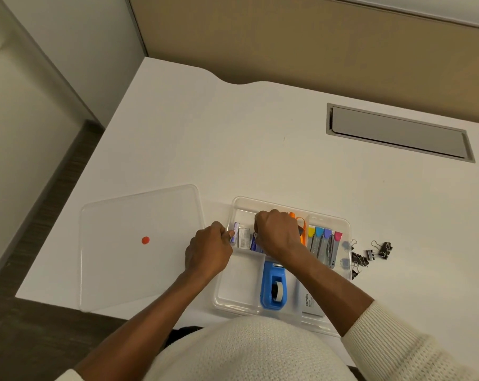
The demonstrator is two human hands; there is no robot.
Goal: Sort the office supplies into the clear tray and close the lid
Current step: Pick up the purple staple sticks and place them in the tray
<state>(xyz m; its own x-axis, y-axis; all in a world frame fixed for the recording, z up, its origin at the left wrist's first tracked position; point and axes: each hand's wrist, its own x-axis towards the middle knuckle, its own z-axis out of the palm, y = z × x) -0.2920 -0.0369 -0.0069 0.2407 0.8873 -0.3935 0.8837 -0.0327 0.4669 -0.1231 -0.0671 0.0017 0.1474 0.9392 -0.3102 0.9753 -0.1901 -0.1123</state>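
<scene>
The clear tray (343, 224) sits at the near table edge, divided into compartments. My left hand (209, 248) is closed on its left wall, thumb beside a purple staple box (235, 236). My right hand (277, 232) reaches into the far-left compartment, its fingers curled down on a small blue-purple box (253, 242) next to a silver box (244, 237). Also inside lie a blue tape dispenser (272, 287), orange scissors (302, 225), coloured-tipped tools (323, 243) and a white box (310, 301). The clear lid (139, 215), with a red dot, lies flat to the left.
Several black binder clips (370, 254) lie on the white table just right of the tray. A grey cable hatch (398, 133) is set into the table at the far right. The table's left edge drops to dark floor (40, 215).
</scene>
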